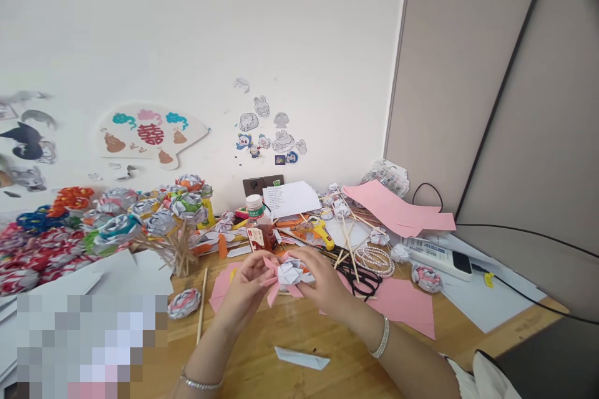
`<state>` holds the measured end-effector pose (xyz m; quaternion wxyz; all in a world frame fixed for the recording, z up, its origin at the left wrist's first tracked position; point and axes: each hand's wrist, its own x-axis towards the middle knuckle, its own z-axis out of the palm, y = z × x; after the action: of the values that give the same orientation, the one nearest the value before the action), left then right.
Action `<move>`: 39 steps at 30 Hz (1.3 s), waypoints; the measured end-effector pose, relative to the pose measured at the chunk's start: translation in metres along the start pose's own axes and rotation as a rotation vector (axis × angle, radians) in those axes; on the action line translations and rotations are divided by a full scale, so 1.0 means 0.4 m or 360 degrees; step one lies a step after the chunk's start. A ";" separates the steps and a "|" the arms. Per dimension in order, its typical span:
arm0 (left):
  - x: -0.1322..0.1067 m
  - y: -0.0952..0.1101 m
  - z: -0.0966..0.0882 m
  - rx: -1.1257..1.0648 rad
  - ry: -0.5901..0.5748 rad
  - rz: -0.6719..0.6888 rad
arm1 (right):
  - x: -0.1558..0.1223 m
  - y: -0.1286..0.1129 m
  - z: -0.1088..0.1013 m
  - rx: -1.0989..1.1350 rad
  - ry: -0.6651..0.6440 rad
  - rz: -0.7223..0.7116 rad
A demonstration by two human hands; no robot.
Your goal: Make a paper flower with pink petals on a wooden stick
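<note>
Between my two hands is a folded paper flower [289, 274], white at its centre with pink petals spreading round it. My left hand [250, 287] pinches its pink petals on the left side. My right hand [322, 277] is closed round the flower's right side, its fingertips partly hidden behind the paper. Below the hands, a folded white paper strip [302, 358] lies on the wooden table [253, 368]. Pink paper sheets [405, 307] and black-handled scissors [360, 280] lie just beyond my right hand.
Bunches of finished paper flowers [116, 224] crowd the left. A drink bottle [259, 224] stands behind my hands, beside a yellow glue gun [322, 234]. Wooden sticks [347, 243], a pearl string [377, 260] and a white power strip [437, 255] with its cable lie to the right.
</note>
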<state>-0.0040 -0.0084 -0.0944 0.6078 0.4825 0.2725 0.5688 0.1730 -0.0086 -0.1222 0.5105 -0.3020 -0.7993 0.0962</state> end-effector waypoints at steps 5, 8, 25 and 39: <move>-0.004 0.005 -0.003 -0.0039 -0.0103 0.0027 | 0.003 0.003 0.002 0.0223 0.0073 0.0176; -0.002 0.001 0.000 -0.0107 -0.0124 0.0030 | 0.001 0.006 0.009 0.0541 0.0078 0.0356; -0.005 -0.011 -0.008 0.1555 -0.0302 0.0756 | 0.002 0.024 0.024 0.0716 0.0037 0.0560; -0.006 -0.051 -0.011 0.1841 -0.0202 0.1085 | 0.004 0.040 0.039 0.1039 0.0030 0.0753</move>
<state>0.0003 -0.0070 -0.1149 0.0528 0.8218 0.3294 0.4619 0.1650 0.0074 -0.1355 0.5506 -0.3005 -0.6306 0.4570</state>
